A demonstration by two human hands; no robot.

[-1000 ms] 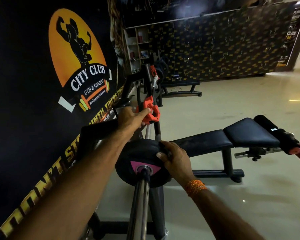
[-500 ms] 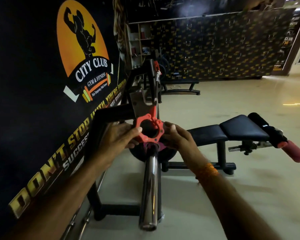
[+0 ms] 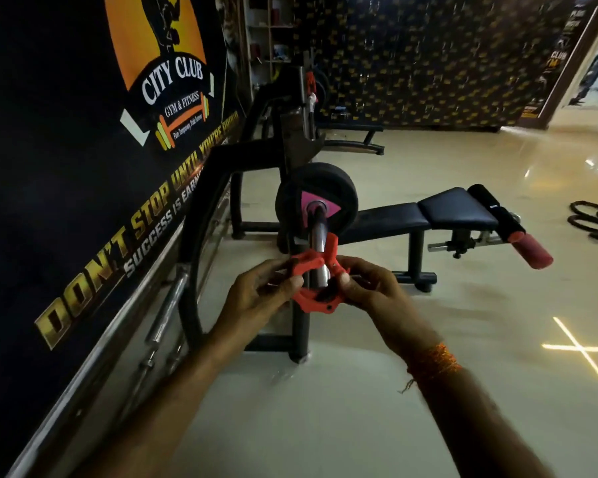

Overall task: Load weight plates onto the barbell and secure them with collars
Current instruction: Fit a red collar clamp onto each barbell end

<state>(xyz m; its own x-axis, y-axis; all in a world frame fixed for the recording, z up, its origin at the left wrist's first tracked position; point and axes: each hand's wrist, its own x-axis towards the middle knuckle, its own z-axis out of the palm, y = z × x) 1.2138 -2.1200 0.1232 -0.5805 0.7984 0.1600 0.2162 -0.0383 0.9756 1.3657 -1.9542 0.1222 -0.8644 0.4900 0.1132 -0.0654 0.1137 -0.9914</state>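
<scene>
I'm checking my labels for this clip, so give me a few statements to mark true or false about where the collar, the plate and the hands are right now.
1. The left hand and the right hand both grip the red collar. True.
2. The red collar is pressed against the black plate. False: it is at the near end of the barbell sleeve, with bare sleeve between it and the plate.
3. The black plate, which has a pink label, sits on the barbell sleeve. True.
4. The bench has red pads. False: its pads are black.
5. The orange thread band is on the left wrist. False: it is on the right wrist.
</scene>
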